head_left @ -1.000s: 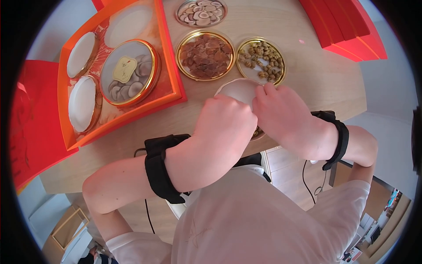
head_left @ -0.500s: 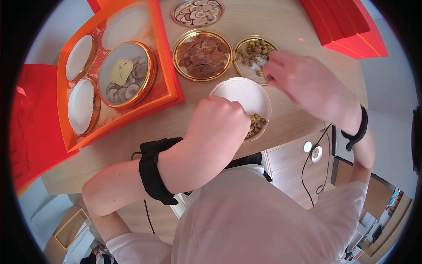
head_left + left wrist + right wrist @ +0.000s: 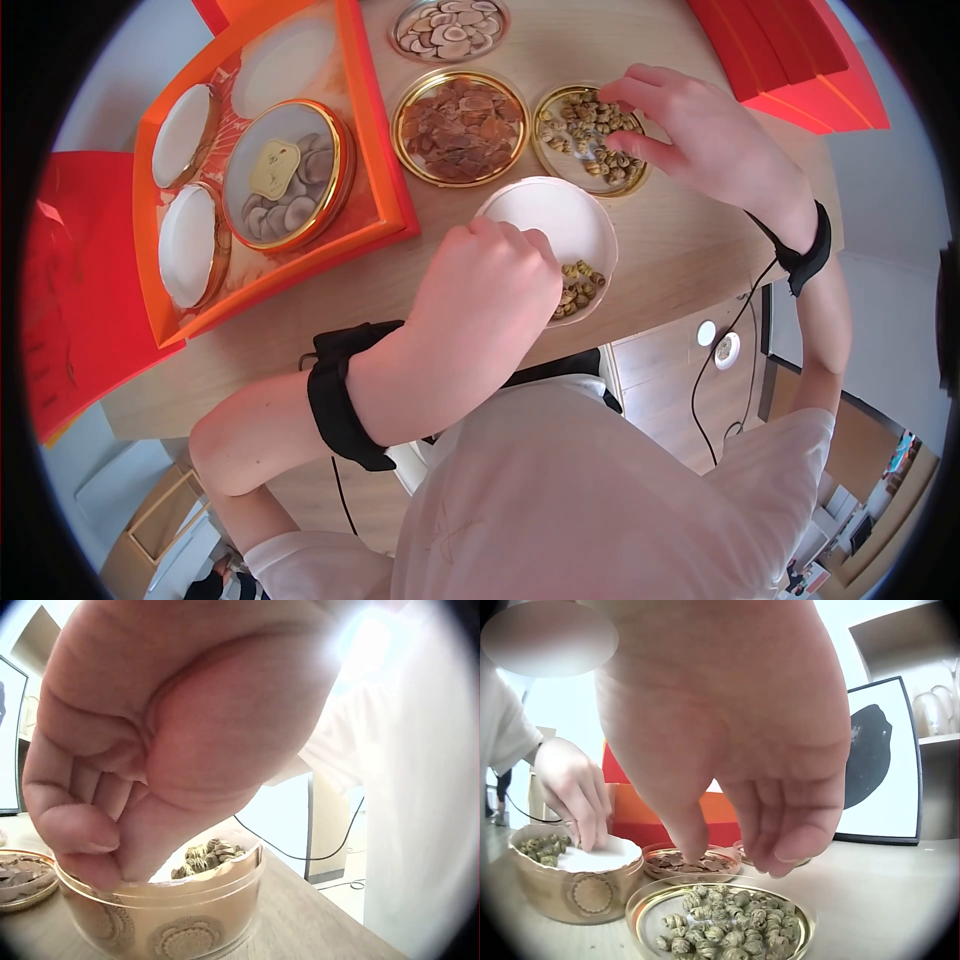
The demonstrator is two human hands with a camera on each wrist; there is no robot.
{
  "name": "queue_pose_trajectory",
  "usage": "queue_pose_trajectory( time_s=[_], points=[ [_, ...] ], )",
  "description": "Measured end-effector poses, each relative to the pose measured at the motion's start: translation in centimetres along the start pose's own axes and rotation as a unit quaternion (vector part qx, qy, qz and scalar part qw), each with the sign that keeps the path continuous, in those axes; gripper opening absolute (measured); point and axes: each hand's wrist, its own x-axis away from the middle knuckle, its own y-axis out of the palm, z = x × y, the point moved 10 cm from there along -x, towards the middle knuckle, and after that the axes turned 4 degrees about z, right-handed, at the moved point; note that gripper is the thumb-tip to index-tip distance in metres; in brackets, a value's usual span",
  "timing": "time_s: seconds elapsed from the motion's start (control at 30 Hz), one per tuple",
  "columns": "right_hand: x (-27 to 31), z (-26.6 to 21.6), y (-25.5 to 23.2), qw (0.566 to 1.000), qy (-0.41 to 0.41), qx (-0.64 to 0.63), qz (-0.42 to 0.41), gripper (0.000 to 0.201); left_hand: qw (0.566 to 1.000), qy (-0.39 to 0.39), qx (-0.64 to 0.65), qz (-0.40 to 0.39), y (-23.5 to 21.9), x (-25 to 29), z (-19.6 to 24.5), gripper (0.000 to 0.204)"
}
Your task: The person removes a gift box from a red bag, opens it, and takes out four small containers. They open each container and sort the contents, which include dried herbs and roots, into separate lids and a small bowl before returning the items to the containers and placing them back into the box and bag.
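Note:
My left hand [image 3: 490, 285] pinches the near-left rim of a round tub [image 3: 575, 215], white inside with a gold patterned wall [image 3: 232, 915]. Small coiled dried herb pieces [image 3: 580, 290] lie at the tub's near side. Above a gold-rimmed round dish [image 3: 654, 924], my right hand [image 3: 715, 140] hangs with thumb and fingers spread apart, and nothing shows between them. More of the same coiled pieces [image 3: 735, 926] are heaped in that dish, just below the fingertips [image 3: 780, 866].
Left of the dish stands another gold-rimmed dish with reddish-brown flakes [image 3: 465, 125]; behind it, one holds pale slices [image 3: 450, 28]. An orange box tray [image 3: 385, 215] with a lidded round tin [image 3: 275, 220] fills the left. A red box [image 3: 800, 60] stands back right.
My right hand has moved from beside the left hand at the tub to the dish of coiled pieces, and its fingers have spread apart. The left hand stays at the rim.

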Motion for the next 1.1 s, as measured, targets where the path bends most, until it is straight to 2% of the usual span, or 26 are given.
queue_pose_trajectory(
  time_s=[0.07, 0.27, 0.37, 0.47, 0.57, 0.6, 0.77, 0.87, 1.0, 1.07, 1.1],
  points=[
    [0.1, 0.0, 0.0, 1.000, 0.001, 0.009, -0.003, 0.031, 1.000, 0.000, 0.002, -0.014, 0.0, 0.0, -0.1, 0.020],
    [0.7, 1.3, 0.1, 0.999, 0.026, -0.025, 0.000, 0.034, 1.000, 0.018, 0.022, 0.011, -3.0, -0.9, 0.3, 0.023],
    [0.9, 2.2, 0.1, 0.999, 0.022, -0.030, 0.013, 0.033, 0.994, 0.014, 0.085, 0.070, -4.7, -2.6, 0.1, 0.022],
    [1.2, 2.6, -0.4, 0.998, 0.051, -0.038, 0.006, 0.031, 0.973, 0.044, 0.110, 0.199, -6.2, -4.7, -0.2, 0.006],
    [1.8, 3.3, -0.9, 0.997, 0.062, -0.041, 0.013, 0.031, 0.987, 0.027, 0.138, 0.081, -5.1, -7.9, -1.0, 0.019],
    [2.0, 3.6, -0.9, 0.997, 0.062, -0.038, 0.011, 0.031, 0.984, 0.029, 0.114, 0.132, -5.1, -8.5, -1.2, 0.019],
    [2.8, 4.1, -0.5, 0.997, 0.060, -0.047, 0.019, 0.030, 0.975, 0.028, 0.125, 0.180, -4.9, -8.2, -2.4, 0.023],
    [2.8, 2.4, -0.3, 0.993, 0.074, -0.092, 0.006, 0.027, 0.982, -0.006, 0.121, 0.147, -4.8, -6.6, -3.1, 0.025],
    [3.0, -1.3, 1.3, 0.988, 0.031, -0.139, -0.057, 0.022, 0.985, -0.054, 0.121, 0.112, -4.7, -3.9, -3.8, 0.027],
    [2.7, -3.8, 1.8, 0.988, -0.003, -0.129, -0.085, 0.018, 0.985, -0.048, 0.129, 0.101, -4.0, -2.8, -3.6, 0.027],
    [2.7, -4.2, 1.8, 0.991, -0.013, -0.118, -0.067, 0.016, 0.985, -0.045, 0.133, 0.097, -3.7, -2.4, -3.4, 0.027]
  ],
)
